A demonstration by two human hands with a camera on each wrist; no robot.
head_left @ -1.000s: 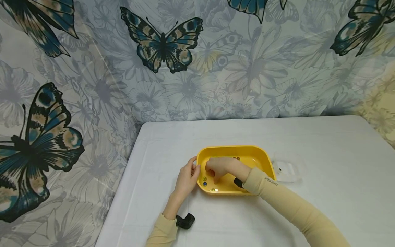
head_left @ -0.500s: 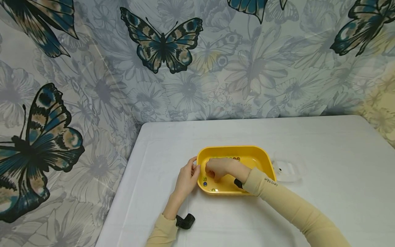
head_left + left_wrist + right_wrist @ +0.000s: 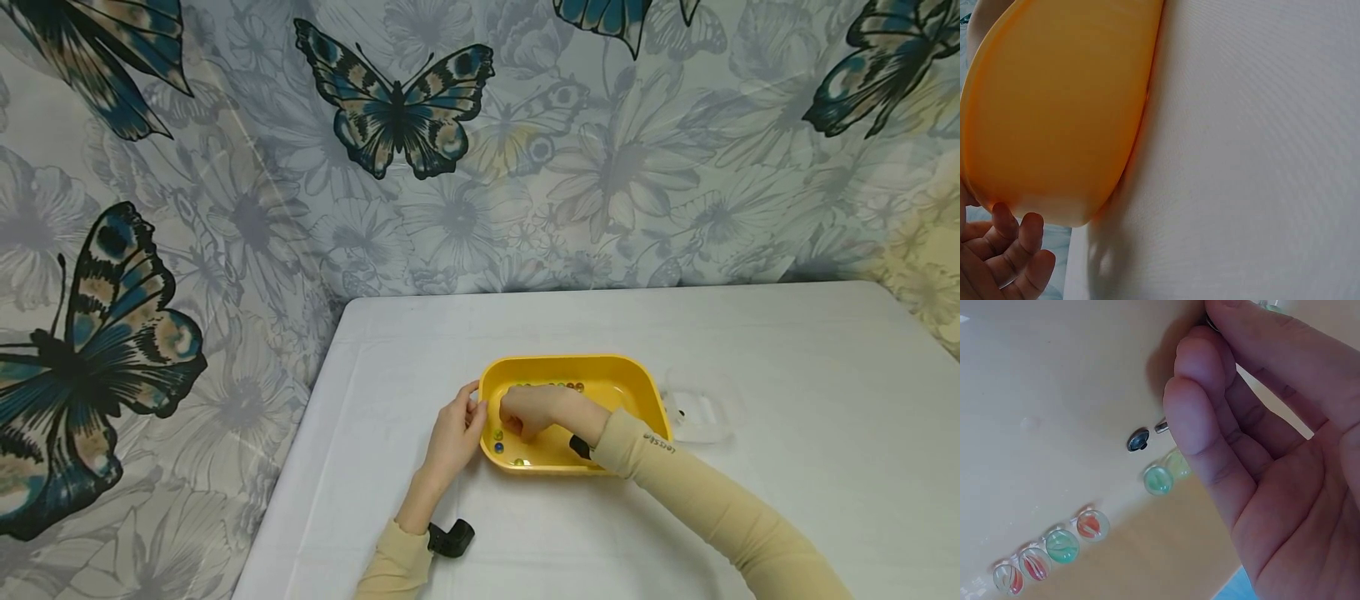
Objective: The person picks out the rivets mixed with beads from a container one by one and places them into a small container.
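hands (image 3: pixel 456 425): 2 | yellow tray (image 3: pixel 628 402): 1 | marbles (image 3: pixel 1062 546): 9+ | metal pieces (image 3: pixel 1138 439): 2+ | clear container (image 3: pixel 701 418): 1

Compared with a second ago, the right hand (image 3: pixel 542 408) is shifting slightly inside the yellow tray (image 3: pixel 637 396), and more glass marbles (image 3: pixel 570 387) are showing along the far wall.

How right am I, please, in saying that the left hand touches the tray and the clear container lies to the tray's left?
One slip: in the head view, the clear container lies to the right of the tray, not its left. The left hand does touch the tray.
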